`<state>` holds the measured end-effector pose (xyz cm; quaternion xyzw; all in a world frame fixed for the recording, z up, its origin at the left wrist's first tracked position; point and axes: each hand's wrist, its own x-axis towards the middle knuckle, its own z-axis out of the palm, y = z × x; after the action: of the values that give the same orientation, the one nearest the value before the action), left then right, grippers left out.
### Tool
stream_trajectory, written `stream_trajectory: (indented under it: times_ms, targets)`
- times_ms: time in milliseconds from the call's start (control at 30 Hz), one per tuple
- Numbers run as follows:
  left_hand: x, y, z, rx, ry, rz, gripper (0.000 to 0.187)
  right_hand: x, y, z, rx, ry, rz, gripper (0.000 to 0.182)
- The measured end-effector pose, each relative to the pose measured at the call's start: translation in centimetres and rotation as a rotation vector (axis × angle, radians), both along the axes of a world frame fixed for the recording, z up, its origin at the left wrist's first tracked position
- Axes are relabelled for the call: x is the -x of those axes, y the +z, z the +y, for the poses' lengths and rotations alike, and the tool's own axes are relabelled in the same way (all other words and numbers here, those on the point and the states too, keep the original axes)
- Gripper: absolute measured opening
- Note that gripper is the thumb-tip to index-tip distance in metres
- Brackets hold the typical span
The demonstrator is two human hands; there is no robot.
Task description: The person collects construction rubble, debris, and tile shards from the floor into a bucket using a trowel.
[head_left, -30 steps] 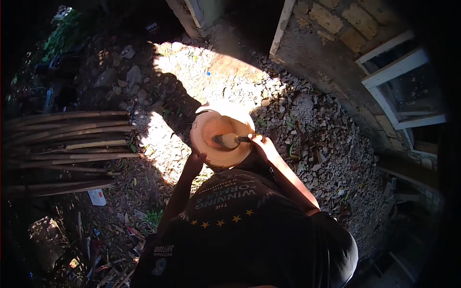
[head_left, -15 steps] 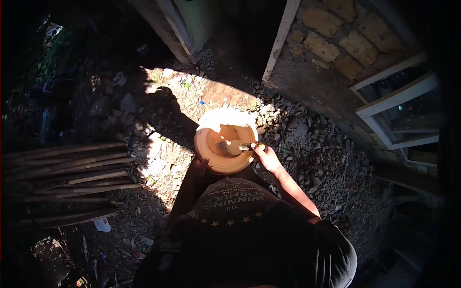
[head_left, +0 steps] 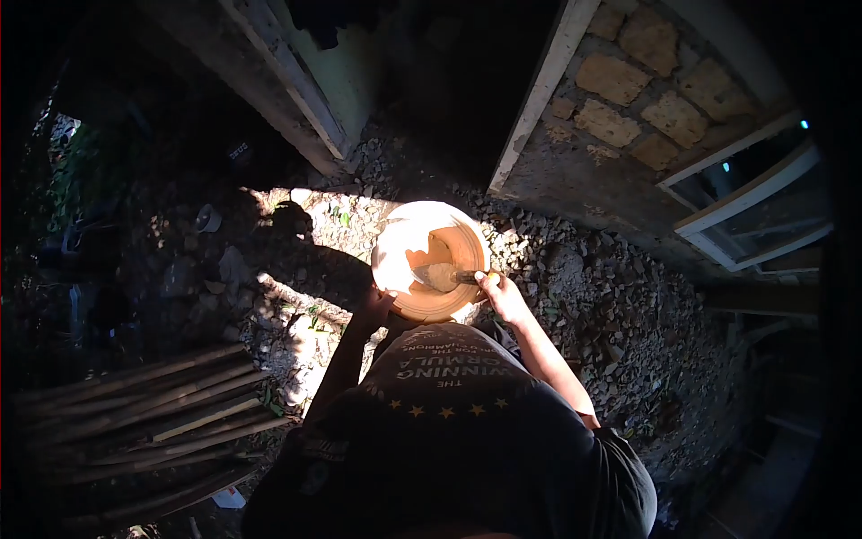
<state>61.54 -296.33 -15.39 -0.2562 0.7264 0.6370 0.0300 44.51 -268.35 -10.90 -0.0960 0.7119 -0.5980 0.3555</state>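
An orange-tan round basin (head_left: 415, 307) is held in front of my body, partly in bright sun. My left hand (head_left: 380, 304), mostly in shadow, grips its near left rim with the thumb on top. My right hand (head_left: 503, 298) is closed around the handle of a trowel (head_left: 437, 276), whose blade lies inside the basin, pointing left. Something light brown, perhaps mortar or sand, covers part of the blade. Glare and shadow hide much of what is in the basin.
Stony ground (head_left: 575, 296) surrounds me. Long bamboo poles (head_left: 162, 404) lie at the left. A stone-faced wall (head_left: 620, 135) with a white-framed window (head_left: 754, 207) stands at the right. Ahead is a dark doorway between a post (head_left: 296, 90) and a white frame (head_left: 543, 94).
The basin has shifted slightly right in view, with both hands still on the basin and trowel. The view has turned, and the poles appear lower. More sun falls inside the basin.
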Motion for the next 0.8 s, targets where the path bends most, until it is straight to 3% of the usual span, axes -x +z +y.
stream_trajectory:
  times_ms: [67,167,200,233,267,400,467,500,600,633,667,700,733,767,800]
  targets:
    - [1.3,-0.6,-2.6,-0.202,0.052,0.067,0.054,0.6,2.6,-2.8,-0.028,0.004,-0.026,0.059]
    - [2.2,-3.0,-7.9,-0.234,0.015,-0.004,0.056,1.2,1.7,-6.8,-0.024,-0.07,-0.019,0.068]
    - [2.4,-3.1,-9.2,-0.282,-0.002,0.02,0.055,1.6,1.4,-7.9,0.032,-0.049,-0.009,0.062]
    - [3.3,0.4,-9.7,-0.151,-0.043,-0.047,0.054,1.9,1.7,-8.9,0.029,-0.05,-0.061,0.058]
    - [3.8,0.5,-10.8,-0.147,-0.05,-0.054,0.054,2.2,2.0,-9.8,0.027,-0.052,-0.111,0.054]
    - [6.2,-2.9,-14.6,-0.124,-0.074,-0.015,0.051,5.3,1.5,-12.6,0.023,0.017,-0.096,0.043]
    - [7.6,-7.2,-16.7,0.167,-0.178,0.085,0.047,6.8,0.5,-14.1,-0.009,-0.036,-0.095,0.04]
    - [9.1,-4.5,-15.9,0.058,-0.077,0.075,0.043,7.6,0.4,-14.8,0.034,-0.1,-0.065,0.038]
    - [11.2,-11.2,-18.5,0.162,-0.228,0.156,0.041,10.6,0.5,-16.9,0.073,-0.217,0.063,0.033]
    - [11.8,-7.6,-18.6,0.834,-0.543,0.123,0.045,12.0,1.3,-17.5,0.072,-0.195,-0.038,0.032]
    - [13.3,-6.1,-18.9,0.828,-0.543,0.113,0.045,13.6,1.7,-18.2,0.071,-0.173,-0.139,0.031]
    - [14.7,-6.0,-19.4,0.976,-0.687,0.096,0.043,15.3,1.1,-18.8,-0.027,-0.155,-0.137,0.029]
    - [16.2,-6.0,-19.8,1.123,-0.832,0.078,0.042,16.6,0.5,-19.7,0.059,-0.211,-0.183,0.029]
    - [17.9,-7.6,-20.4,0.885,-0.655,0.221,0.049,18.5,-0.2,-20.2,0.1,-0.142,-0.193,0.03]
    - [20.3,-5.3,-20.5,0.884,-0.653,0.215,0.049,20.7,-0.8,-20.7,0.143,-0.073,-0.2,0.032]
